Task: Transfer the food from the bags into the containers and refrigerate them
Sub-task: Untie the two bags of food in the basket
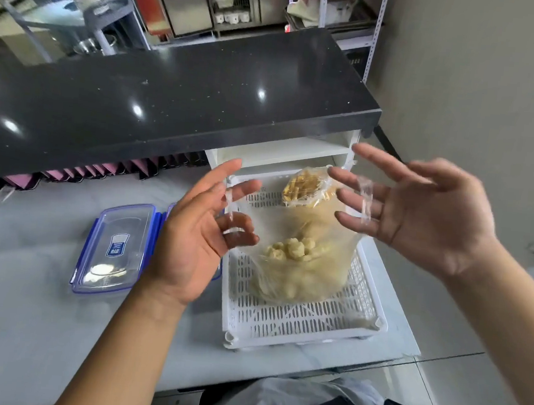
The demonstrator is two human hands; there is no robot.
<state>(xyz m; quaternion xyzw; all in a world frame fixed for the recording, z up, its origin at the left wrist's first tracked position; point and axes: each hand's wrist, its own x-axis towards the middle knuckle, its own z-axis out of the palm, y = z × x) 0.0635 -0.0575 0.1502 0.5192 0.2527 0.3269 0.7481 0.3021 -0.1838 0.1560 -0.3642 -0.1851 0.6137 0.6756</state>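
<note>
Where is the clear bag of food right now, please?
The clear bag stands in the white slotted tray on the grey table, right of centre in the head view, between the left hand and right hand.

The bag (302, 262) sits in the basket (307, 327), lid (113, 247) to its left.

The pale grey worktop (26, 327) carries a white slotted tray (297, 326), which sits below and between the left-hand fingers (244, 186) and the right-hand fingers (354, 177), near the front edge. Left of the left-hand fingers a clear lid (115, 248) with blue clasps lies flat. Just beside it is a second blue-edged piece (169, 209) — mostly hidden behind that hand.
</note>
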